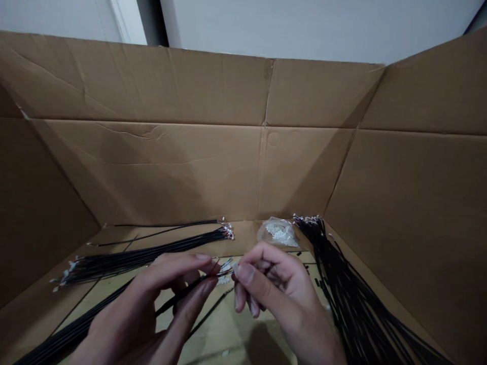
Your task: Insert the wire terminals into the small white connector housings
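Note:
My left hand (160, 304) pinches the end of a black cable (178, 294) between thumb and fingers; thin coloured wire tips (225, 266) stick out past the fingertips. My right hand (274, 289) is closed in a pinch right beside those tips, on something small and pale that I cannot make out. Both hands hover low over the floor of a big cardboard box (213, 167).
A bundle of black cables with white connectors (152, 253) lies to the left, and two single cables behind it. A thick bundle of black cables (350, 294) runs along the right wall. A clear bag of small white parts (279, 232) sits at the back.

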A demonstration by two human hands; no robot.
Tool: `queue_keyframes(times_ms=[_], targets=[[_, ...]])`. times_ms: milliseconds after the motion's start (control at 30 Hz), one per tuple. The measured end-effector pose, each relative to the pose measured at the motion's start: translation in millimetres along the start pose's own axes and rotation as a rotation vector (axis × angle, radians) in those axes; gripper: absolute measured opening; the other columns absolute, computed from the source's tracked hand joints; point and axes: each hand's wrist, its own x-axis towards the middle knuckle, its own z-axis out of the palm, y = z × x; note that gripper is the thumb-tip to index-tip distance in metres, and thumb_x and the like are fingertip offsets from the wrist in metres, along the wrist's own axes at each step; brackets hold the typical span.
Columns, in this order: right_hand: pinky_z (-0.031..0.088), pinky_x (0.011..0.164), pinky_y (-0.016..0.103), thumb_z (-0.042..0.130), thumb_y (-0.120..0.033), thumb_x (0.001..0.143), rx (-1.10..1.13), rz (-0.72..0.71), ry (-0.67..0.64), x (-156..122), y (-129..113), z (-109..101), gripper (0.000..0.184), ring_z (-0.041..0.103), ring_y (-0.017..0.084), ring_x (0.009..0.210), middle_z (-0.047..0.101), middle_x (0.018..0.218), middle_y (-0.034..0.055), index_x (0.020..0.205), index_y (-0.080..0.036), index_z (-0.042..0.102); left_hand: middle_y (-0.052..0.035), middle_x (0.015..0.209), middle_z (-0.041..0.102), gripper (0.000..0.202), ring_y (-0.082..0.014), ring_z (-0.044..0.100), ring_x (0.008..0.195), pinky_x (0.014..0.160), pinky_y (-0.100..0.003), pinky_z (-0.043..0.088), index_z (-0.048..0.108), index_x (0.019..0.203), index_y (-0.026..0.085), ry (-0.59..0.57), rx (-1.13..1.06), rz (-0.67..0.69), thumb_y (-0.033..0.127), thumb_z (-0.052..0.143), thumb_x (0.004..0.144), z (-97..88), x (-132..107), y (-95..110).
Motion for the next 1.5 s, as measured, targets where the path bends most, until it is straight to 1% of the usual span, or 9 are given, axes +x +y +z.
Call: queue_keyframes(times_ms=[100, 200, 400, 667, 900, 1133, 1233, 1400, 1500], targets=[[0.037, 0.052, 0.022, 0.074, -0.041, 0.091, 0.031, 0.016, -0.021, 1, -1, 1, 0.025, 0.045, 0.010, 0.053, 0.065, 0.063, -0.0004, 0.080, -0.020, 0.067, 0.0044, 0.093, 0.076, 0.018, -0.0132, 0.075, 0.079, 0.065, -0.018, 0.063, 0.070, 0.103, 0.030, -0.079, 0.062, 0.159, 0.017, 0.065, 0.091, -4.2, 5, 4], [0.035, 0.052, 0.022, 0.074, -0.042, 0.091, 0.049, 0.029, -0.030, 1, -4, 3, 0.026, 0.044, 0.009, 0.052, 0.065, 0.062, -0.0009, 0.080, -0.020, 0.066, 0.0053, 0.096, 0.072, 0.021, -0.0085, 0.072, 0.081, 0.073, -0.013, 0.059, 0.070, 0.101, 0.029, -0.125, 0.126, 0.221, 0.012, 0.060, 0.093, -7.0, 6, 6], [0.035, 0.052, 0.022, 0.075, -0.039, 0.091, 0.066, 0.046, -0.007, 0, -4, 5, 0.025, 0.045, 0.009, 0.052, 0.067, 0.063, -0.0005, 0.080, -0.019, 0.066, 0.0069, 0.095, 0.071, 0.023, -0.0098, 0.069, 0.082, 0.072, -0.013, 0.059, 0.068, 0.110, 0.033, -0.041, 0.114, 0.122, 0.019, 0.067, 0.091, -2.6, 1, 6], [0.035, 0.050, 0.020, 0.075, -0.036, 0.092, 0.123, 0.027, -0.023, 3, 1, 4, 0.021, 0.045, 0.008, 0.051, 0.068, 0.063, -0.0010, 0.081, -0.019, 0.069, 0.0042, 0.097, 0.064, 0.015, -0.0099, 0.065, 0.081, 0.065, -0.017, 0.056, 0.070, 0.100, 0.032, -0.029, 0.188, 0.168, 0.021, 0.064, 0.095, 3.2, 4, 15], [0.045, 0.058, 0.022, 0.075, -0.034, 0.093, -0.067, -0.125, 0.007, 4, 0, 3, 0.017, 0.058, 0.011, 0.061, 0.070, 0.068, -0.0013, 0.081, -0.022, 0.069, 0.0027, 0.096, 0.066, 0.024, -0.0139, 0.064, 0.085, 0.063, -0.020, 0.058, 0.070, 0.111, 0.032, 0.107, -0.038, -0.145, 0.025, 0.073, 0.088, 7.5, 0, 20], [0.046, 0.061, 0.023, 0.071, -0.034, 0.095, -0.171, -0.207, 0.018, 10, 5, -3, 0.017, 0.059, 0.011, 0.064, 0.071, 0.071, -0.0018, 0.083, -0.022, 0.070, 0.0050, 0.092, 0.070, 0.007, -0.0114, 0.065, 0.086, 0.069, -0.017, 0.054, 0.072, 0.095, 0.030, 0.039, -0.044, -0.144, 0.024, 0.071, 0.091, 6.5, 5, 22], [0.046, 0.059, 0.022, 0.066, -0.030, 0.096, -0.105, -0.241, 0.041, 18, 6, -9, 0.007, 0.060, 0.010, 0.064, 0.072, 0.077, -0.0020, 0.100, -0.024, 0.070, 0.0053, 0.090, 0.070, 0.006, -0.0097, 0.064, 0.080, 0.068, -0.017, 0.053, 0.072, 0.093, 0.029, 0.045, -0.078, -0.158, 0.024, 0.070, 0.092, 10.2, 9, 18], [0.053, 0.074, 0.028, 0.075, -0.025, 0.086, -0.165, -0.201, -0.122, 29, 11, -20, 0.032, 0.067, 0.015, 0.085, 0.074, 0.103, 0.0024, 0.117, -0.028, 0.071, 0.0032, 0.089, 0.069, 0.002, -0.0101, 0.067, 0.075, 0.062, -0.019, 0.055, 0.070, 0.095, 0.024, 0.024, -0.102, -0.127, 0.026, 0.069, 0.094, 20.0, 16, -1], [0.056, 0.077, 0.031, 0.078, -0.028, 0.081, -0.109, -0.197, -0.163, 35, 18, -21, 0.032, 0.071, 0.018, 0.091, 0.076, 0.098, 0.0022, 0.112, -0.027, 0.073, -0.0008, 0.093, 0.069, 0.016, -0.0130, 0.068, 0.076, 0.064, -0.027, 0.059, 0.067, 0.099, 0.016, -0.041, -0.098, -0.119, 0.033, 0.066, 0.097, 25.2, 18, -15]])
